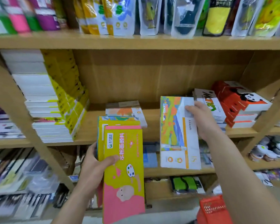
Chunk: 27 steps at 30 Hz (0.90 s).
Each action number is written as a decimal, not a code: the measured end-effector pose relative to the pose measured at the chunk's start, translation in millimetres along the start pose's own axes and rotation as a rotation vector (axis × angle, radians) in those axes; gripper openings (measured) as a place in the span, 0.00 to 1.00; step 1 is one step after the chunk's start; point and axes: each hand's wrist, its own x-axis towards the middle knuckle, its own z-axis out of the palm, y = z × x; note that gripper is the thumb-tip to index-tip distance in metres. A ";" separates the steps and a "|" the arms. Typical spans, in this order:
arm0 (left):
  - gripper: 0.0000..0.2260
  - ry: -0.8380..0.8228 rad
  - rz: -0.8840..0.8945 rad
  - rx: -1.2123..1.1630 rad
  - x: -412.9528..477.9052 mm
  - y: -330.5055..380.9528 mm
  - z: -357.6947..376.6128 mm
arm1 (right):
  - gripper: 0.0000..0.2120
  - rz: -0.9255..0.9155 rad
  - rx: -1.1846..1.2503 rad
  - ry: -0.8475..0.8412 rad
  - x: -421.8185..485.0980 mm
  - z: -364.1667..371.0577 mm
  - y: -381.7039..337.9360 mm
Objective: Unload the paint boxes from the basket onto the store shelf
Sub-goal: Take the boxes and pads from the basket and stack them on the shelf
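My left hand [94,168] grips a stack of yellow-and-pink paint boxes [123,168], held upright in front of the middle shelf [91,126]. My right hand [200,118] holds a white paint box with an orange and green picture [174,133] by its top right corner, just in front of the shelf edge. One similar white paint box [128,110] lies flat on the shelf behind the stack. The red basket [213,209] sits low at the bottom right, under my right forearm.
White and yellow boxes [55,101] are piled at the shelf's left. Red and white panda boxes [239,102] and a white box [212,105] fill its right end. Bare shelf board shows in the middle. Pouches stand on the shelf above; more goods fill lower shelves.
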 end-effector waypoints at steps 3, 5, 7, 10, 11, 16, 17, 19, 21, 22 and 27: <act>0.38 0.045 0.004 -0.038 9.5 3.5 4.0 | 0.10 -0.099 -0.106 0.131 33.9 -7.4 -9.9; 0.37 0.054 0.007 -0.050 17.0 7.0 11.6 | 0.10 -0.137 -0.192 0.194 63.2 -13.4 -14.5; 0.35 0.050 0.002 -0.062 25.4 12.5 21.7 | 0.09 -0.120 -0.315 0.260 95.9 -17.7 -16.5; 0.28 0.041 0.009 -0.051 39.4 22.0 37.3 | 0.09 -0.069 -0.469 0.298 142.4 -17.1 -12.7; 0.27 0.042 0.012 -0.053 44.5 24.9 42.7 | 0.06 -0.043 -0.505 0.276 156.3 -15.6 -10.5; 0.29 0.040 0.010 -0.097 65.9 35.0 61.2 | 0.18 -0.067 -0.630 0.144 209.3 2.9 -1.8; 0.29 0.041 0.008 -0.105 69.5 35.5 63.8 | 0.17 -0.086 -0.750 0.135 216.0 4.9 -0.1; 0.30 0.046 0.008 -0.112 75.8 36.1 68.1 | 0.16 -0.078 -0.937 0.106 218.6 4.4 1.4; 0.29 0.048 0.000 -0.122 81.0 36.3 72.1 | 0.12 -0.120 -0.953 0.090 208.4 1.1 -1.9; 0.29 0.052 -0.008 -0.132 83.1 36.4 73.9 | 0.09 -0.172 -0.925 0.110 198.2 1.4 -4.3; 0.25 0.031 -0.008 -0.150 89.9 38.1 87.7 | 0.14 -0.225 -0.464 -0.163 84.2 34.2 5.5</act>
